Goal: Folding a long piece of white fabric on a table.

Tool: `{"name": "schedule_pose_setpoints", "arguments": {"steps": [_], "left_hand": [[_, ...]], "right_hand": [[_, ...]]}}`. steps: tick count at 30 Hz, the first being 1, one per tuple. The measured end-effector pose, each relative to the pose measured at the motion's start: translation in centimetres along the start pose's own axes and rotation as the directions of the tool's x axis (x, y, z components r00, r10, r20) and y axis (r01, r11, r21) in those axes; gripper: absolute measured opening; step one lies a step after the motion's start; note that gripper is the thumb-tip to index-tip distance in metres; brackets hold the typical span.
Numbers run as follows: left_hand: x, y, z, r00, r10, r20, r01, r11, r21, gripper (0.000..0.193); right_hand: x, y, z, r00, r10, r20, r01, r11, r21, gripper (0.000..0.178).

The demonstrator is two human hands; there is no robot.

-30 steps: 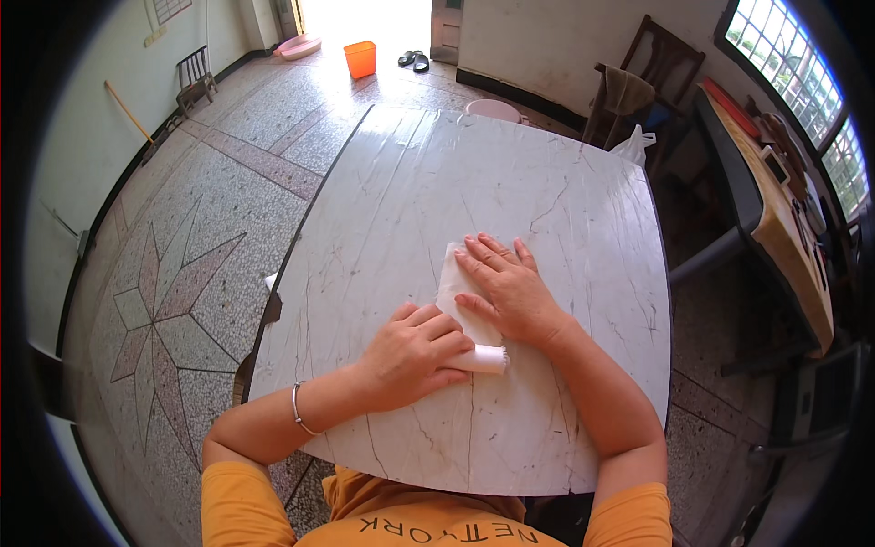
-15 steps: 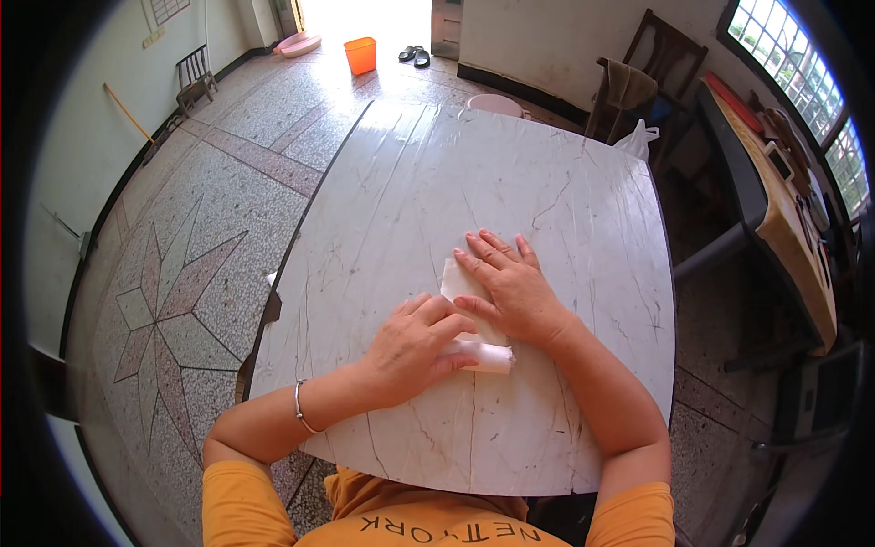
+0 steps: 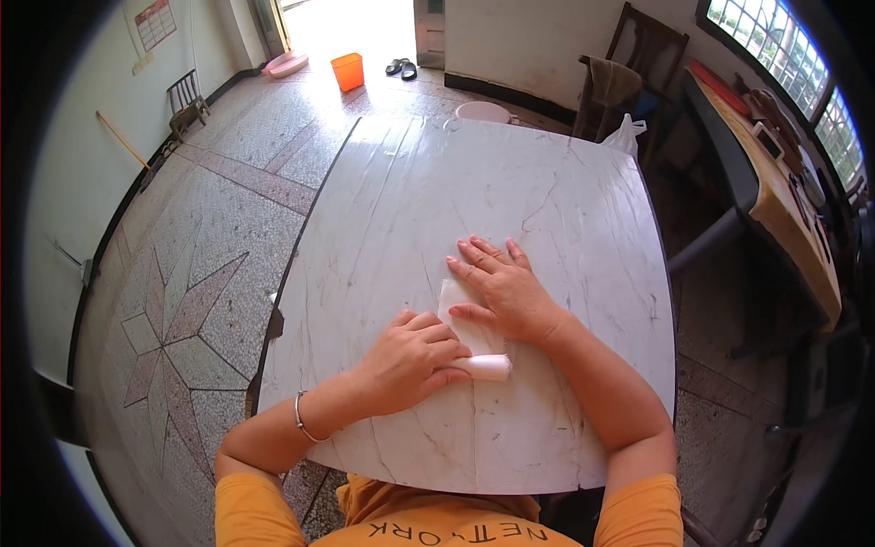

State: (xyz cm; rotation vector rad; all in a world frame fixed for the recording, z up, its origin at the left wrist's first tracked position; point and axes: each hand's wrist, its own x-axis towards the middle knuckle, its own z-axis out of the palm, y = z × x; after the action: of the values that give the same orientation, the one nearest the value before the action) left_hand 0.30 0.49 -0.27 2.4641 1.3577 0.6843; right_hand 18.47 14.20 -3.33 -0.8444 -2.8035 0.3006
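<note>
A white roll of thin, soft-looking sheet (image 3: 488, 367) lies crosswise on the near half of a marble-patterned table (image 3: 383, 219). My left hand (image 3: 406, 360) is closed around the roll's left part, leaving its right end showing with a slightly ragged edge. From the roll, a flat white strip (image 3: 453, 296) runs away from me along the tabletop. My right hand (image 3: 512, 294) rests flat on that strip with fingers stretched out and covers much of it. How much sheet is wound in the roll I cannot tell.
At the right, a side table (image 3: 793, 210) holds assorted items beneath a barred window. A wooden chair (image 3: 629, 68) and a white plastic bag (image 3: 624, 137) are beyond the table's far right corner. An orange bin (image 3: 347, 72) and dark slippers (image 3: 401, 69) are near the doorway.
My left fingers have curled more closely around the roll. My right hand stays flat on the strip. The whole view has shifted slightly.
</note>
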Motion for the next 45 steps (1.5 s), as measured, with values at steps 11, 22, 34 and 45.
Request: {"name": "schedule_pose_setpoints", "arguments": {"steps": [11, 22, 34, 45], "left_hand": [[0.8, -0.1, 0.8, 0.986, -0.117, -0.121, 0.114, 0.993, -0.028, 0.017], [1.2, 0.9, 0.6, 0.994, -0.041, -0.100, 0.049, 0.995, 0.083, 0.033], [2.4, 0.6, -1.0, 0.999, -0.015, -0.034, 0.017, 0.999, 0.044, 0.022], [3.0, 0.8, 0.3, 0.997, 0.000, -0.078, 0.009, 0.994, 0.113, 0.030]], "right_hand": [[-0.1, 0.2, 0.3, 0.997, 0.024, -0.068, -0.022, 0.999, 0.029, 0.076], [0.2, 0.3, -0.2, 1.000, 0.008, 0.023, -0.010, 0.998, 0.067, 0.075], [0.2, 0.3, -0.4, 0.999, -0.009, 0.031, 0.005, 0.993, 0.117, 0.075], [0.1, 1.0, -0.3, 1.000, -0.016, -0.023, 0.019, 0.991, 0.134, 0.063]]}}
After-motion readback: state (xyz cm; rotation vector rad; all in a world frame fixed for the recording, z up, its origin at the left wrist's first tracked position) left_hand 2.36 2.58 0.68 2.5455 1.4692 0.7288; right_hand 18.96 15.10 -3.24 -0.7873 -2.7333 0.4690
